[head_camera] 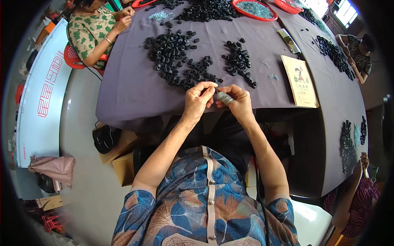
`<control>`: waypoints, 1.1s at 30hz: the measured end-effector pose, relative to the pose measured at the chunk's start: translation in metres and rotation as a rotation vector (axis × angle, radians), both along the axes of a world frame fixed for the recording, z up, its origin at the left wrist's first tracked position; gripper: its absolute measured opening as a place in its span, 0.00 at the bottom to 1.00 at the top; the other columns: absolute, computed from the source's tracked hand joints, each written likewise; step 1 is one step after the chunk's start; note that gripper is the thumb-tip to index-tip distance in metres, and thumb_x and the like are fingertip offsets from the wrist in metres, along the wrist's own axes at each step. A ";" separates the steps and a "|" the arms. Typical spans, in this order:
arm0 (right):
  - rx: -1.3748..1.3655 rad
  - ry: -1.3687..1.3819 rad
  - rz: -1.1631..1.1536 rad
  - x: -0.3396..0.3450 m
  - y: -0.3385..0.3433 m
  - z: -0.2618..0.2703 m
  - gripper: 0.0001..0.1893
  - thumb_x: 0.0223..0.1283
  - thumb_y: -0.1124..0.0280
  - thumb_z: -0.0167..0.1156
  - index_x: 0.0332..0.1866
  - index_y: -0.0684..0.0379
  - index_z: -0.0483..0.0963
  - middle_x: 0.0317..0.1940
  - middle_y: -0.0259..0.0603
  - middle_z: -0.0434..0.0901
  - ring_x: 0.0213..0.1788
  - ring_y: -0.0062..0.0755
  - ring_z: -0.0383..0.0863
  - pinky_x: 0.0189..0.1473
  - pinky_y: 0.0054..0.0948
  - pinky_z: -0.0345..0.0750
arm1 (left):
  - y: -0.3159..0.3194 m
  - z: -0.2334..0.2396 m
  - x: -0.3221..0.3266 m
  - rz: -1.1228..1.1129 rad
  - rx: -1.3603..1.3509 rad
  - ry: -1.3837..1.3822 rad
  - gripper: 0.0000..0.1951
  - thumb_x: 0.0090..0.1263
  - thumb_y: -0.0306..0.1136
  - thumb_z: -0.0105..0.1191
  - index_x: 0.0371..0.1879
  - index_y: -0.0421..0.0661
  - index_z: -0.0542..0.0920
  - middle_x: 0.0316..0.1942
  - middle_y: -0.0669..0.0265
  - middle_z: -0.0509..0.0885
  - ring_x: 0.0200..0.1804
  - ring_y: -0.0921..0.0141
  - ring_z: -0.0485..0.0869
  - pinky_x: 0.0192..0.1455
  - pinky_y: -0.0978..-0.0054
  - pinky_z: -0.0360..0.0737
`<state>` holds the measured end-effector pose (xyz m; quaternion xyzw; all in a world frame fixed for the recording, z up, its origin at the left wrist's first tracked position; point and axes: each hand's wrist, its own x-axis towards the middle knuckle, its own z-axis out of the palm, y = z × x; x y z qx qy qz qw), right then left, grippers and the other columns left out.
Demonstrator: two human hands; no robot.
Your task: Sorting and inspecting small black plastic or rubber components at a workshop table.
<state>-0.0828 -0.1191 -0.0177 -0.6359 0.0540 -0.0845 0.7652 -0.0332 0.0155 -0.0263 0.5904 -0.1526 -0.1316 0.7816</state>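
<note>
My left hand (198, 97) and my right hand (239, 100) meet above the front edge of the cloth-covered table (138, 101). Their fingertips pinch a small black part (216, 90) between them, mostly hidden by the fingers. A grey wrap (224, 98) covers my right thumb. Just beyond my left hand spreads a large heap of small black ribbed, hollow parts (172, 57). A smaller group of similar parts (237, 58) lies beyond my right hand. To its right are a few small clear pieces (273, 77), perhaps springs.
A paper booklet (300, 81) and an oblong case (288, 41) lie on the right. Farther back stand a red tray (255, 9) of clear pieces and a big black heap (206, 10). Co-workers sit at the left (92, 33), right (358, 53) and lower right (360, 203).
</note>
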 end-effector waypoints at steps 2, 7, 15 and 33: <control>-0.074 -0.053 0.077 -0.002 0.001 0.002 0.05 0.53 0.84 0.55 0.35 0.66 0.74 0.26 0.36 0.78 0.27 0.19 0.77 0.29 0.19 0.76 | 0.001 0.001 0.002 -0.028 -0.031 0.066 0.05 0.64 0.27 0.53 0.37 0.42 0.79 0.19 0.75 0.73 0.18 0.84 0.68 0.18 0.87 0.64; -0.155 -0.142 0.086 -0.003 0.000 -0.001 0.09 0.49 0.81 0.62 0.37 0.64 0.73 0.28 0.32 0.75 0.28 0.17 0.72 0.30 0.18 0.72 | 0.006 0.007 0.007 -0.113 -0.123 0.168 0.09 0.63 0.26 0.53 0.42 0.41 0.76 0.19 0.75 0.72 0.17 0.83 0.68 0.17 0.86 0.64; -0.662 -0.280 0.007 -0.004 0.002 0.012 0.17 0.39 0.76 0.69 0.38 0.63 0.75 0.26 0.36 0.69 0.22 0.25 0.68 0.27 0.24 0.68 | 0.008 0.014 0.007 -0.208 -0.010 0.193 0.10 0.62 0.29 0.56 0.41 0.41 0.77 0.23 0.75 0.76 0.17 0.85 0.67 0.15 0.88 0.61; -0.753 -0.474 -0.033 0.001 0.002 0.011 0.16 0.41 0.73 0.66 0.38 0.63 0.72 0.28 0.42 0.71 0.25 0.36 0.74 0.29 0.29 0.72 | 0.009 0.018 0.014 -0.303 -0.035 0.310 0.11 0.60 0.26 0.56 0.42 0.40 0.77 0.25 0.71 0.78 0.17 0.86 0.68 0.14 0.90 0.60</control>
